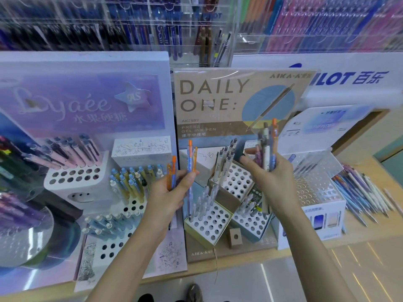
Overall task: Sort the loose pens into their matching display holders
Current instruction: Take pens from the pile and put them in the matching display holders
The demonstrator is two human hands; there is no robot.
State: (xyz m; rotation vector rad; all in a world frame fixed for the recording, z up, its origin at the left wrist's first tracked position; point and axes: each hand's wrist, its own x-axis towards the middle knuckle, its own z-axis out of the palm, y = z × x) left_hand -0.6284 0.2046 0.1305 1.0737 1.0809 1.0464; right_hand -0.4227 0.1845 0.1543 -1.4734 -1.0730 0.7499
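Pens with orange clickers (190, 168) and blue patterned barrels stand upright in the left hand (172, 192), one pinched between thumb and fingertips, the others tucked against the palm. Fingers of the right hand (269, 179) curl round a mixed bundle (268, 147) of white, grey and blue pens, one also orange-topped. Both hands hover over the perforated white holders (209, 221) of a beige display card (218, 94) reading "DAILY ONE:", "AK2882", "PRESS GEL INK PEN" and "AIKA". To its left a purple board (82, 101) reads "Lyaée"; behind, a white sign (349, 78) says "PILOT 百乐". More loose pens (359, 192) lie on the wooden counter (381, 236) at right
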